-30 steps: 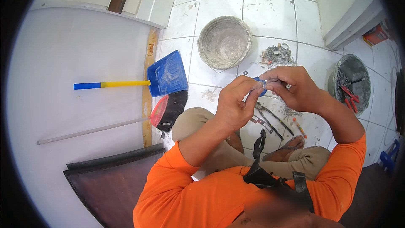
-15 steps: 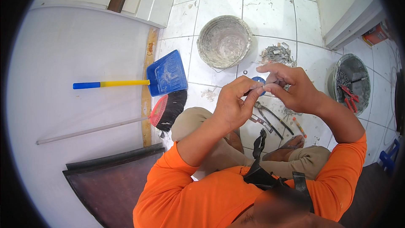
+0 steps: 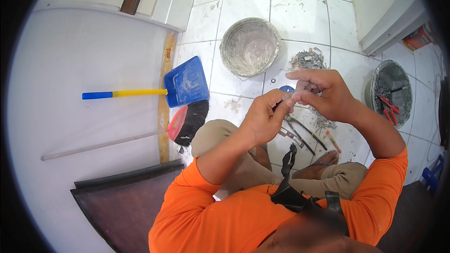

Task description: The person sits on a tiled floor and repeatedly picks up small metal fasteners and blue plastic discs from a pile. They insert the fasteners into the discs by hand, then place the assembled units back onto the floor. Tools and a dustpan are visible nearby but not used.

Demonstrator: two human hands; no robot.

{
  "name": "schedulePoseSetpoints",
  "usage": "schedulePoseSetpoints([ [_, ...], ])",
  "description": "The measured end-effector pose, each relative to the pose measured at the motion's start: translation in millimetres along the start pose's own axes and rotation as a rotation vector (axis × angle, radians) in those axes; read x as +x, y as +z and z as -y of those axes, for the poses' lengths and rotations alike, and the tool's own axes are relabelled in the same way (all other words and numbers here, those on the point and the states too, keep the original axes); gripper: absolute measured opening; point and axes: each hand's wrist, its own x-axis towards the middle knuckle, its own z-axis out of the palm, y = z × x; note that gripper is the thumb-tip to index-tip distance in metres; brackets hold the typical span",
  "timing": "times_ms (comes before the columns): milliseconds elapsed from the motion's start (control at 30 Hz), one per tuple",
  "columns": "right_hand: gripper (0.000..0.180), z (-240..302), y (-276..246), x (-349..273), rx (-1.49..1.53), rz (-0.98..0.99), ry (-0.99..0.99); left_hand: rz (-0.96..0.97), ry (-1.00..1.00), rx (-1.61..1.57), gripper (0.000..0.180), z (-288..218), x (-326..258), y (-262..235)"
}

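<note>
My left hand (image 3: 265, 115) and my right hand (image 3: 326, 94) meet fingertip to fingertip above the tiled floor. Both are closed in a pinch, and whatever lies between the fingers is too small to make out. Beneath them, partly covered, shows a blue disc (image 3: 287, 88). A small dark ring (image 3: 273, 80) lies just beyond it. Past my right hand is a pile of small metal pieces (image 3: 308, 59), with more scattered metal bits (image 3: 324, 122) below that hand. Long-handled pliers (image 3: 307, 133) rest on the floor between my feet and my hands.
A dirty empty bucket (image 3: 250, 49) stands ahead. To the left are a blue dustpan (image 3: 186, 83) and a black-bristled broom (image 3: 191, 122). At right, another bucket (image 3: 389, 91) holds red-handled tools. A small orange-and-yellow tool (image 3: 333, 141) lies by my foot.
My left thumb and fingers have shifted slightly against my right fingertips. Both hands stay in nearly the same place; the surroundings look unchanged.
</note>
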Motion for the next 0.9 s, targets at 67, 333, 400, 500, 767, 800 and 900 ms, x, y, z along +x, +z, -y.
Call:
schedulePoseSetpoints([
  [67, 0.043, 2, -3, 1, 0.262, 0.006, 0.183, 0.005, -0.005, 0.038, 0.016, -11, -2, 2],
  [333, 0.038, 2, -13, 2, 0.459, -0.057, 0.246, -0.081, 0.06, -0.399, 0.021, -8, 5, 4],
  [400, 0.034, 2, -14, 3, 0.442, -0.071, 0.279, -0.092, 0.06, -0.398, 0.021, -9, 3, 3],
  [500, 0.028, -7, -17, 4, 0.508, -0.009, 0.352, -0.109, 0.075, -0.367, 0.02, -9, 3, 1],
  [767, 0.019, -6, -3, 0, 0.317, -0.044, 0.248, -0.164, 0.177, -0.416, 0.02, -4, 4, 7],
  [800, 0.018, -2, -3, 0, 0.271, -0.039, 0.227, -0.165, 0.173, -0.399, 0.019, -5, 5, 7],
  [900, 0.017, 7, -2, 2, 0.182, -0.02, 0.197, -0.174, 0.166, -0.359, 0.016, -4, 3, 6],
])
